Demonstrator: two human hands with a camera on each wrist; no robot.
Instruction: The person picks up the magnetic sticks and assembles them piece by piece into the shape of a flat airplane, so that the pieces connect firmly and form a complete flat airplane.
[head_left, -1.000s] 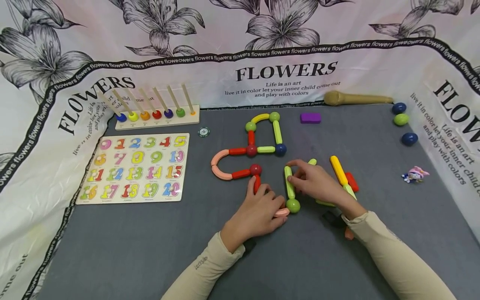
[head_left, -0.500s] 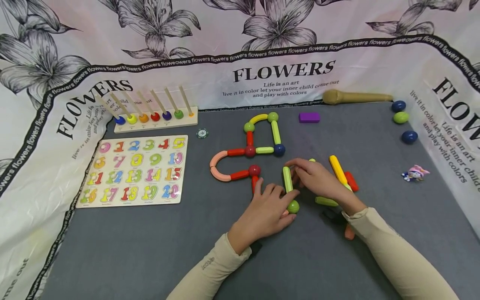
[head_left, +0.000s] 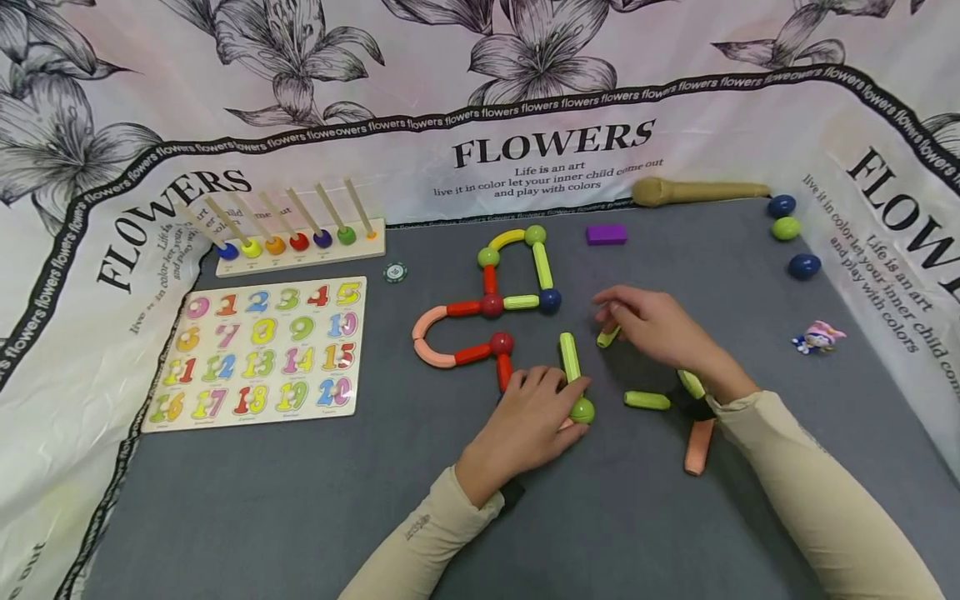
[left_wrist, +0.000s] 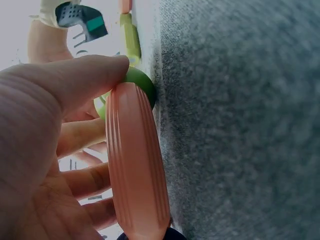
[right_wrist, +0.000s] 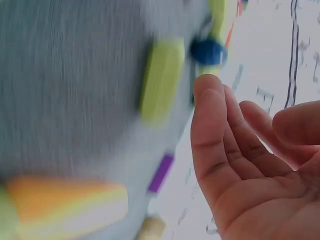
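Observation:
My left hand (head_left: 525,429) pinches a green ball (head_left: 582,412) between thumb and forefinger. A light-green stick (head_left: 570,357) extends from that ball. Under the palm, a curved pink stick (left_wrist: 135,160) meets the ball, while a dark ball shows at its near end in the left wrist view. My right hand (head_left: 652,329) is held with loosely bent fingers, nothing between them, near a loose light-green stick (head_left: 607,337). Ahead lies a joined outline of sticks and balls, with a red ball (head_left: 501,343) and a red stick (head_left: 504,372) running down to the left fingers.
Another green stick (head_left: 647,401) and a pink stick (head_left: 697,447) lie near the right wrist. A purple block (head_left: 606,235), blue eggs (head_left: 804,267) and a small figure (head_left: 819,337) sit beyond. At left are a number board (head_left: 255,354) and a peg stand (head_left: 300,250).
The right hand has let go of the green stick on the ball and moved right. My left hand has shifted right, its forefinger going onto the green ball. The head view has turned slightly.

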